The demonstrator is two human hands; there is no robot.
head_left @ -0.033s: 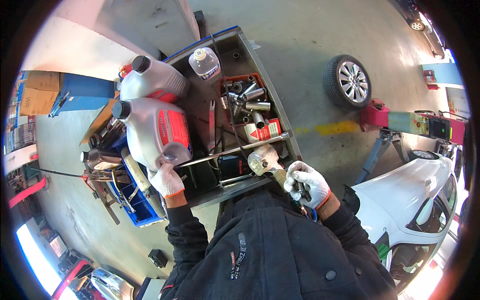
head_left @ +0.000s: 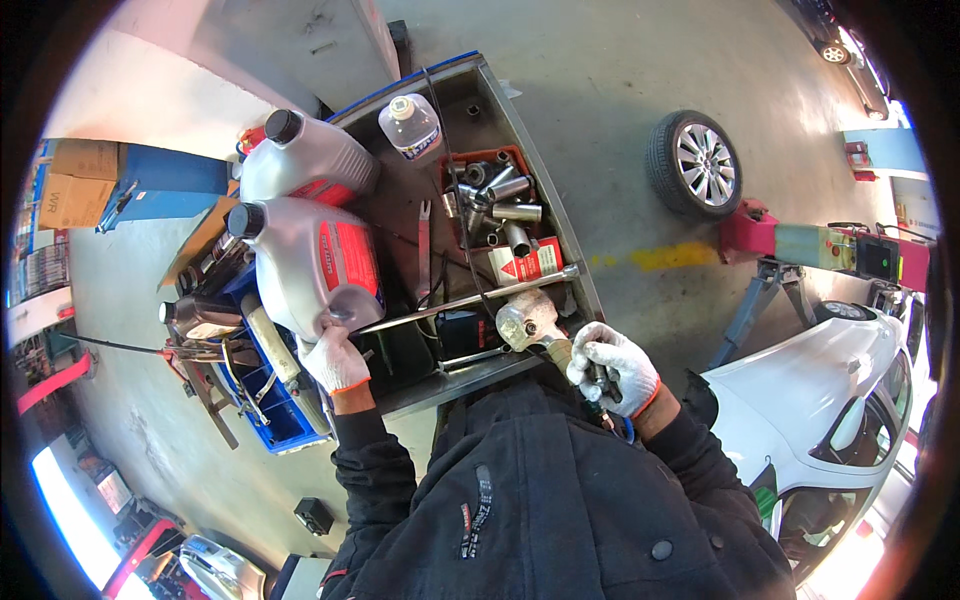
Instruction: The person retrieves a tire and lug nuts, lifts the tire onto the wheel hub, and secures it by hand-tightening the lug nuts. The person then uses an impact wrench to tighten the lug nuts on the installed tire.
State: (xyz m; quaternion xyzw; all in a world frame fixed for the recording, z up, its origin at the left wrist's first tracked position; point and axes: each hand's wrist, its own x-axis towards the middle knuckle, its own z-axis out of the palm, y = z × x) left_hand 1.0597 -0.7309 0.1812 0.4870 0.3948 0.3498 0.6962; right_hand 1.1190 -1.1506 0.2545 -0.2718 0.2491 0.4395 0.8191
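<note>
Gloved hands at a metal tool tray [head_left: 462,380], with positions given by a clock face centred on the view. The right hand [head_left: 617,372], at 4 o'clock, has its fingers curled around the handle of an air wrench [head_left: 528,320], whose pale, worn head shows just off centre, toward 4 o'clock. The left hand [head_left: 334,360], at 8 o'clock, is at the lower end of the nearer grey jug [head_left: 288,258], fingertips bent (whether they grip anything cannot be told). A long steel bar [head_left: 470,301] crosses the centre, slanting from 8 toward 2 o'clock. The farther grey jug [head_left: 303,163] occupies 10 o'clock, a clear bottle [head_left: 410,127] 11, and a red bin [head_left: 460,158] of metal sockets [head_left: 517,212] 12. Beyond the tray are a loose wheel [head_left: 695,163] at 2 o'clock and a white car [head_left: 800,370] between 3 and 4.
</note>
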